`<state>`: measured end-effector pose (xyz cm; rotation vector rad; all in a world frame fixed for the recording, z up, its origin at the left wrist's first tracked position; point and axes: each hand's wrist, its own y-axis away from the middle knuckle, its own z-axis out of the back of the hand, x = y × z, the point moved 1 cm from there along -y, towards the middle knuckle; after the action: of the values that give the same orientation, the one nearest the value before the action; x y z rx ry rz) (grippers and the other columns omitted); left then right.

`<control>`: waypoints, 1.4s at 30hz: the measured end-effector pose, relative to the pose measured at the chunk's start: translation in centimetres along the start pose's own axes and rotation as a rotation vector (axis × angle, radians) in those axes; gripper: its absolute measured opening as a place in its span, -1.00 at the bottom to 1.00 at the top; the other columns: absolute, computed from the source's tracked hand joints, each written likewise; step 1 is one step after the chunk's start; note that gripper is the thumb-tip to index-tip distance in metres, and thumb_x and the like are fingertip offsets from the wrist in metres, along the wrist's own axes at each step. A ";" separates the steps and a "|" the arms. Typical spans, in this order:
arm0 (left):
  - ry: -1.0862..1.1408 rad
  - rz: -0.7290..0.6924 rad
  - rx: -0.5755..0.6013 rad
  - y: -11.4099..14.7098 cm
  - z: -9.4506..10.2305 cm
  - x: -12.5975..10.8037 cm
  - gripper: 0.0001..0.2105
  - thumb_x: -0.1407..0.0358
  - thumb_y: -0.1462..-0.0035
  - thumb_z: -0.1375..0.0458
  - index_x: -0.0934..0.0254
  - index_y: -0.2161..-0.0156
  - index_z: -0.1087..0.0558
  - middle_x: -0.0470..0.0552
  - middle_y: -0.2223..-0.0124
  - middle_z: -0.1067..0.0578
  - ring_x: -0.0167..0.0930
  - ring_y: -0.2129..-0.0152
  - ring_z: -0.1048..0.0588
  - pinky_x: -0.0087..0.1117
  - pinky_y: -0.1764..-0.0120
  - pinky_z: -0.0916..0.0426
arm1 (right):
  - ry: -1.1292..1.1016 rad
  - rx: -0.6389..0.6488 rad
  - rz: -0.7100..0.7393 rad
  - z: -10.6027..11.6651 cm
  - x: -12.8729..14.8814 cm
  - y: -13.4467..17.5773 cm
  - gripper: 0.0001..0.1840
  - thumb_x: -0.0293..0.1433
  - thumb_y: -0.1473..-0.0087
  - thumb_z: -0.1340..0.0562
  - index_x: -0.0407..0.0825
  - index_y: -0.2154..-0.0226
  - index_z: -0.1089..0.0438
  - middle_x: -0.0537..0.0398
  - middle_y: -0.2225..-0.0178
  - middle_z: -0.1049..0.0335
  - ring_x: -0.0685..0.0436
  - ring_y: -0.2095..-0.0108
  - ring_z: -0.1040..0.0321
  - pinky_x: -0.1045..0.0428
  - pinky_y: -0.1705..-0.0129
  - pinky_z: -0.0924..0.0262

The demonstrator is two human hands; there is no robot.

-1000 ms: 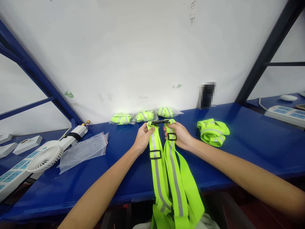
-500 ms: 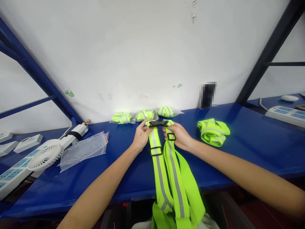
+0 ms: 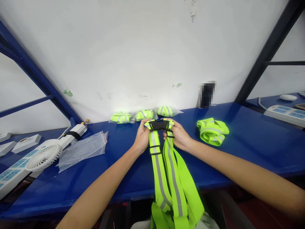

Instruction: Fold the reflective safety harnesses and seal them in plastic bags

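Observation:
A neon-yellow reflective strap with a grey stripe hangs from my two hands, over the table's front edge and down to my lap. Its black side-release buckle lies level between them, the halves joined. My left hand is closed on the strap at the buckle's left end. My right hand grips the strap at the buckle's right end, close to a black slider. Another black slider sits lower on the left length. Some fingers are hidden behind the strap.
Three bagged neon straps lie along the wall. A loosely rolled strap rests to the right on the blue table. On the left are clear zip bags, a white fan and a power strip. A pixelated dark object leans on the wall.
The buckle has tilted so that more of its broad face shows. Both hands keep their hold on the strap, almost in the same place. The view has shifted slightly.

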<state>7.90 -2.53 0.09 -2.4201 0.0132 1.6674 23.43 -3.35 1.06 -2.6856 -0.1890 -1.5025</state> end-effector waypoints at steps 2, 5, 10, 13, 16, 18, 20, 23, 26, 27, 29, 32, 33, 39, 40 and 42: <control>0.052 0.028 -0.013 0.1 -0.2 -0.3 -0.52 0.26 0.08 -0.37 0.16 0.09 -0.25 -0.21 0.51 -0.42 -0.47 0.68 -0.42 -0.52 0.59 -0.25 | 0.005 0.023 -0.006 0.0 0.0 0.1 -0.52 -0.62 0.15 -0.16 0.06 0.13 -0.40 0.21 0.50 -0.39 0.02 0.68 -0.27 0.08 0.66 -0.23; 0.132 0.057 0.004 0.3 -0.7 -0.8 -0.51 0.32 0.12 -0.37 0.15 0.11 -0.23 -0.23 0.51 -0.41 -0.50 0.69 -0.41 -0.51 0.56 -0.27 | 0.011 0.052 -0.007 -0.2 0.2 0.4 -0.47 -0.59 0.13 -0.18 0.08 0.06 -0.38 0.23 0.53 -0.38 0.03 0.68 -0.24 0.09 0.64 -0.21; 0.199 0.092 0.080 0.4 -1.2 -0.8 -0.48 0.35 0.12 -0.36 0.13 0.10 -0.18 -0.21 0.48 -0.44 -0.42 0.57 -0.51 -0.41 0.41 -0.39 | 0.053 0.096 0.042 -0.9 0.9 1.1 -0.47 -0.51 0.05 -0.18 0.09 -0.02 -0.31 0.23 0.60 -0.37 -0.03 0.65 -0.28 0.06 0.57 -0.23; 0.165 0.070 0.109 0.5 -1.1 -0.6 -0.49 0.33 0.06 -0.34 0.11 0.08 -0.15 -0.21 0.50 -0.43 -0.39 0.57 -0.52 -0.36 0.40 -0.42 | 0.052 0.115 0.048 -1.1 1.0 1.3 -0.46 -0.50 0.07 -0.17 0.06 -0.03 -0.29 0.19 0.57 -0.40 -0.08 0.59 -0.35 0.04 0.52 -0.24; 0.115 0.044 0.122 0.5 -1.0 -0.7 -0.52 0.33 0.02 -0.30 0.10 0.06 -0.15 -0.23 0.52 -0.40 -0.41 0.62 -0.48 -0.35 0.45 -0.42 | 0.020 0.161 0.029 -0.9 1.1 1.3 -0.38 -0.54 0.16 -0.17 0.04 -0.04 -0.27 0.15 0.46 -0.46 -0.10 0.54 -0.40 0.00 0.44 -0.28; 0.120 0.033 0.128 0.6 -1.0 -0.9 -0.53 0.34 0.01 -0.29 0.09 0.05 -0.16 -0.22 0.49 -0.39 -0.44 0.63 -0.44 -0.36 0.47 -0.42 | -0.018 0.220 0.003 -0.8 1.3 1.4 -0.37 -0.53 0.18 -0.16 0.04 -0.03 -0.26 0.14 0.42 -0.46 -0.11 0.52 -0.41 -0.03 0.38 -0.30; 0.134 0.036 0.117 0.6 -1.0 -1.2 -0.54 0.35 0.01 -0.28 0.09 0.05 -0.17 -0.21 0.46 -0.39 -0.48 0.63 -0.41 -0.38 0.48 -0.41 | -0.073 0.283 -0.036 -0.7 1.5 1.5 -0.43 -0.47 0.13 -0.16 0.03 -0.02 -0.26 0.13 0.42 -0.44 -0.14 0.48 -0.42 -0.06 0.34 -0.32; 0.146 0.066 0.099 0.6 -1.1 -1.4 -0.57 0.34 0.00 -0.26 0.09 0.06 -0.18 -0.20 0.46 -0.35 -0.50 0.64 -0.37 -0.42 0.51 -0.37 | -0.123 0.313 -0.077 -0.6 1.5 1.6 -0.52 -0.35 0.02 -0.11 0.02 -0.01 -0.28 0.12 0.43 -0.42 -0.15 0.48 -0.41 -0.07 0.36 -0.32; 0.176 0.097 0.101 0.5 -1.0 -1.4 -0.64 0.30 -0.04 -0.20 0.11 0.08 -0.20 -0.19 0.47 -0.32 -0.49 0.65 -0.34 -0.42 0.53 -0.32 | -0.078 0.248 -0.064 -0.5 1.2 1.3 -0.54 -0.35 -0.02 -0.12 0.03 -0.03 -0.29 0.15 0.45 -0.39 -0.11 0.53 -0.36 -0.03 0.41 -0.30; 0.185 0.112 0.104 0.5 -1.0 -1.4 -0.66 0.30 -0.04 -0.18 0.11 0.08 -0.20 -0.18 0.47 -0.31 -0.49 0.66 -0.33 -0.42 0.54 -0.31 | -0.053 0.221 -0.052 -0.5 1.0 1.2 -0.55 -0.35 -0.04 -0.13 0.03 -0.03 -0.29 0.16 0.46 -0.38 -0.09 0.56 -0.35 -0.02 0.44 -0.29; 0.202 0.143 0.117 0.6 -0.9 -1.3 -0.67 0.31 -0.03 -0.15 0.11 0.08 -0.21 -0.18 0.48 -0.29 -0.48 0.67 -0.31 -0.42 0.54 -0.30 | -0.001 0.182 -0.026 -0.5 0.8 1.1 -0.57 -0.32 -0.09 -0.16 0.05 -0.05 -0.30 0.20 0.48 -0.35 -0.05 0.60 -0.31 0.01 0.49 -0.27; 0.240 0.165 0.159 0.7 -0.8 -1.6 -0.66 0.27 0.01 -0.11 0.14 0.08 -0.23 -0.15 0.48 -0.30 -0.46 0.67 -0.31 -0.40 0.56 -0.28 | 0.064 0.143 0.011 -0.4 0.7 0.9 -0.59 -0.30 -0.13 -0.16 0.07 -0.05 -0.31 0.23 0.52 -0.31 -0.02 0.65 -0.27 0.05 0.57 -0.23; 0.252 0.165 0.173 0.8 -0.8 -1.7 -0.66 0.24 0.01 -0.10 0.16 0.08 -0.24 -0.13 0.48 -0.30 -0.44 0.67 -0.32 -0.39 0.56 -0.28 | 0.082 0.131 0.021 -0.4 0.7 0.9 -0.59 -0.29 -0.13 -0.16 0.08 -0.06 -0.30 0.24 0.54 -0.31 -0.01 0.66 -0.26 0.06 0.59 -0.22; 0.230 0.178 0.192 0.9 -1.1 -2.1 -0.63 0.01 -0.09 -0.15 0.14 0.09 -0.23 -0.15 0.49 -0.29 -0.48 0.68 -0.28 -0.40 0.56 -0.30 | 0.154 0.090 0.078 -0.5 0.7 1.1 -0.57 -0.29 -0.08 -0.18 0.09 -0.04 -0.31 0.29 0.60 -0.28 0.02 0.72 -0.20 0.09 0.65 -0.17; 0.213 0.178 0.192 0.9 -1.2 -2.0 -0.62 0.01 -0.09 -0.17 0.13 0.09 -0.22 -0.16 0.50 -0.28 -0.49 0.68 -0.27 -0.42 0.56 -0.30 | 0.162 0.084 0.091 -0.5 0.6 1.1 -0.57 -0.30 -0.06 -0.18 0.09 -0.03 -0.31 0.29 0.61 -0.27 0.02 0.73 -0.20 0.09 0.66 -0.17; 0.177 0.169 0.191 0.8 -1.2 -1.7 -0.61 0.06 -0.08 -0.23 0.12 0.08 -0.20 -0.19 0.50 -0.28 -0.51 0.68 -0.27 -0.44 0.56 -0.29 | 0.172 0.071 0.113 -0.4 0.3 1.0 -0.54 -0.30 -0.04 -0.20 0.08 -0.04 -0.31 0.30 0.62 -0.26 0.02 0.74 -0.19 0.09 0.67 -0.17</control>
<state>8.25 -3.72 1.96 -2.4677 0.3947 1.4335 23.42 -4.35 1.55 -2.4533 -0.0784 -1.6478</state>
